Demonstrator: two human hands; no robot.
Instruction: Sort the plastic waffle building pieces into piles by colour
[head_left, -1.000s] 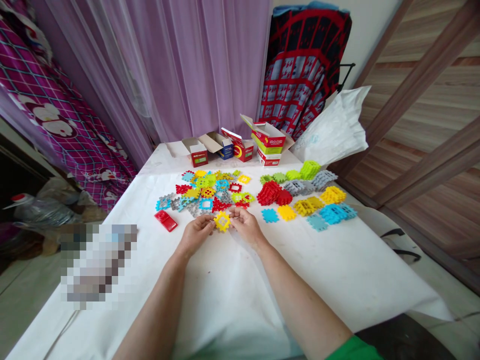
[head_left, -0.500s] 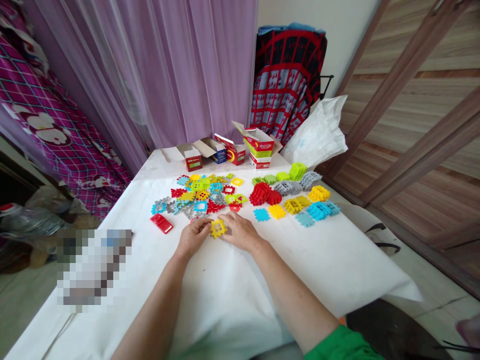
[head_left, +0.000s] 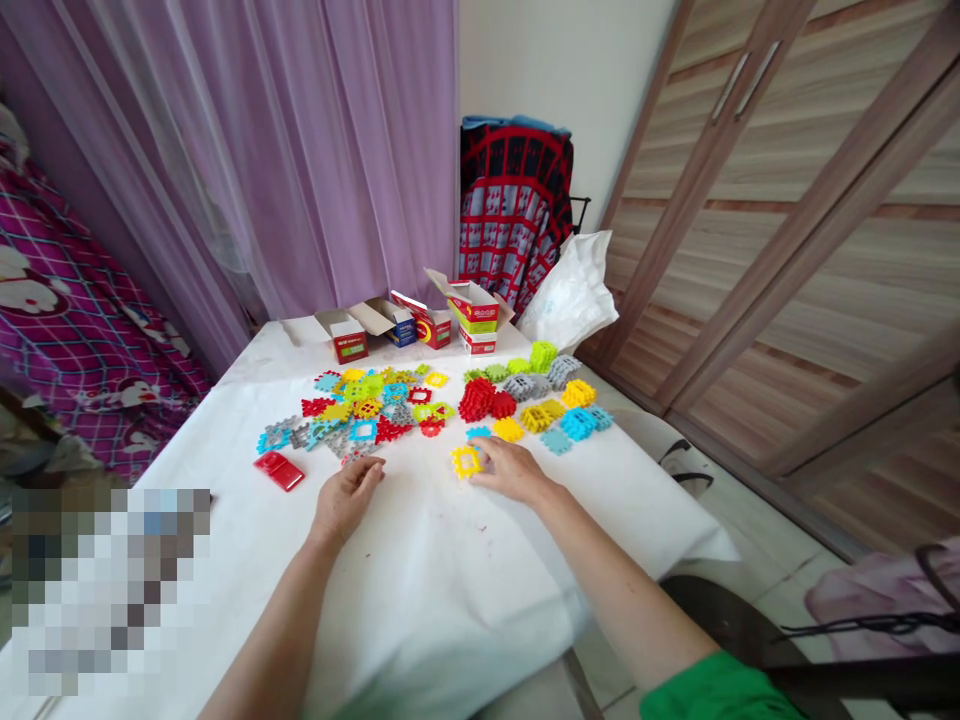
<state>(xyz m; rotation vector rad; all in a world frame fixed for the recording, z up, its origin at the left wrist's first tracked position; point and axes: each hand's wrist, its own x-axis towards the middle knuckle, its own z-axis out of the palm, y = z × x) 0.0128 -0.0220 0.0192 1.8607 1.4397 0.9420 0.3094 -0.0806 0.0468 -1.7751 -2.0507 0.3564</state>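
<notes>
Between the thumb and fingers of my right hand [head_left: 514, 470] is a yellow square building piece [head_left: 466, 461] with notched edges and an open middle. It is held over the white tabletop, just in front of a blue piece [head_left: 478, 433] and another yellow piece [head_left: 508, 429]. My left hand [head_left: 346, 498] is off to the left with its fingers curled together, near the front of a mixed heap of notched pieces [head_left: 365, 408]. Whether anything small sits in those left fingers is hidden.
Colour-sorted piles stand at the right: red [head_left: 477, 399], grey [head_left: 562, 372], green [head_left: 543, 355] and blue [head_left: 577, 424]. A red plastic object [head_left: 279, 471] lies at the left. Several opened cartons [head_left: 343, 337] line the back edge, beside a white bag [head_left: 574, 292].
My hands have moved apart. The yellow piece was between both hands and is now in the right hand only, farther right. The camera has turned to the right.
</notes>
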